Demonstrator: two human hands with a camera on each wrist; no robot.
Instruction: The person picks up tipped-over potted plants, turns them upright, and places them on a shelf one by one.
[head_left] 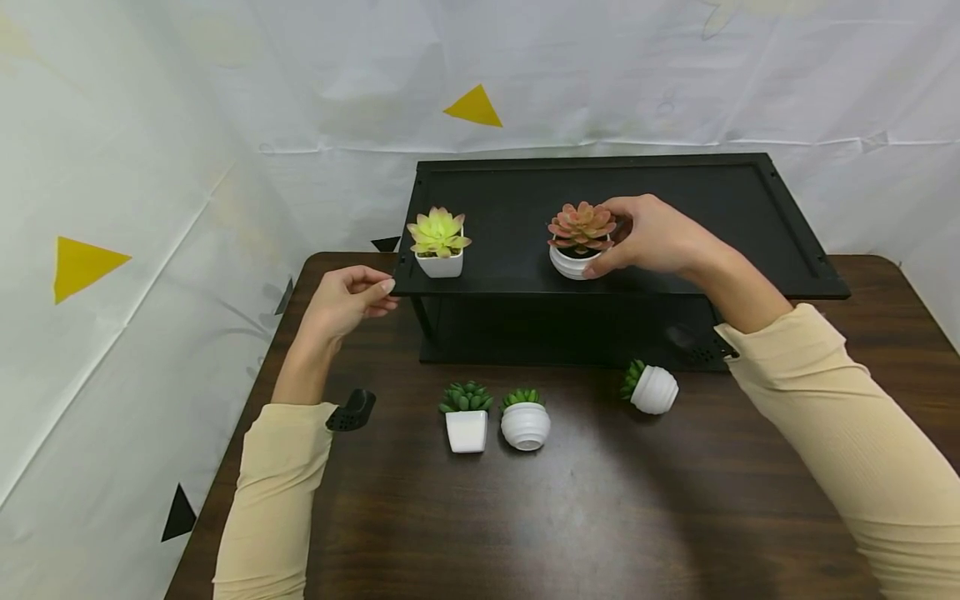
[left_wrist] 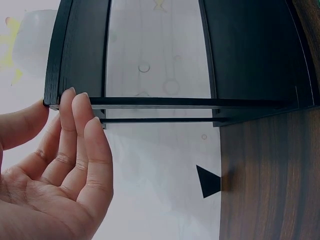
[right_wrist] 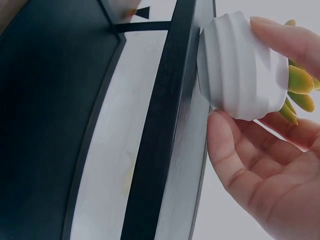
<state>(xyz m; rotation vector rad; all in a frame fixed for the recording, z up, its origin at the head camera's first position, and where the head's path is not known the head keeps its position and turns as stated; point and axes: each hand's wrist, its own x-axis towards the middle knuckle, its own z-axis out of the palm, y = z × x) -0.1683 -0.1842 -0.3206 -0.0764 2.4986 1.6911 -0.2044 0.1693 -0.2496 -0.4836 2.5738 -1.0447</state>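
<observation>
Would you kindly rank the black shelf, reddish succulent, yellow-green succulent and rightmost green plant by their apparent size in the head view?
1. Black shelf
2. Reddish succulent and yellow-green succulent, too alike to rank
3. Rightmost green plant

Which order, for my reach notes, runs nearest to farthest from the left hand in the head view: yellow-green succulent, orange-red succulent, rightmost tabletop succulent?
1. Yellow-green succulent: left end of the black shelf.
2. Orange-red succulent: near the shelf's middle, in the right hand.
3. Rightmost tabletop succulent: farther right, in front of the shelf.
</observation>
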